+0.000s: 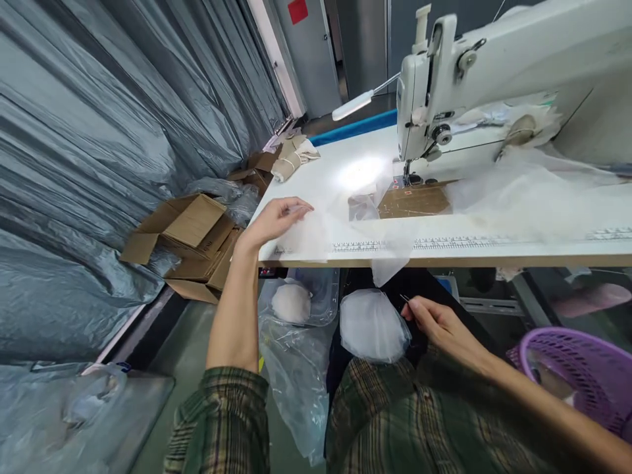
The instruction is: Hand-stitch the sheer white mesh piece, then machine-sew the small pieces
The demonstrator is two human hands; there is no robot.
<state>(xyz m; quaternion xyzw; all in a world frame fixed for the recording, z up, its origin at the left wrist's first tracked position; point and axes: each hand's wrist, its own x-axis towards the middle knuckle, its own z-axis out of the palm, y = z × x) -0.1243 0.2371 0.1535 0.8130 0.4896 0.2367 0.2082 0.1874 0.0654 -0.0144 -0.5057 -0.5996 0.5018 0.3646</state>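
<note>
My left hand [279,222] is over the left end of the sewing table, thumb and fingers closed at the edge of a piece of sheer white fabric [312,237]. Low over my lap, my right hand [434,317] is closed around tweezers [405,299], whose thin metal tips stick out past the fingers. A stack of rounded sheer white pieces [374,326] rests on my lap, left of that hand. More sheer fabric [392,260] hangs over the table's front edge. The sewing machine [419,112] stands at the right, its needle area lit.
A ruler strip [360,247] runs along the table's front. Rolled cloth [293,159] lies at the far left corner. A clear plastic bin [323,296] holds a white bundle below the table. Cardboard boxes [192,227] stand left; a purple basket [582,368] stands right.
</note>
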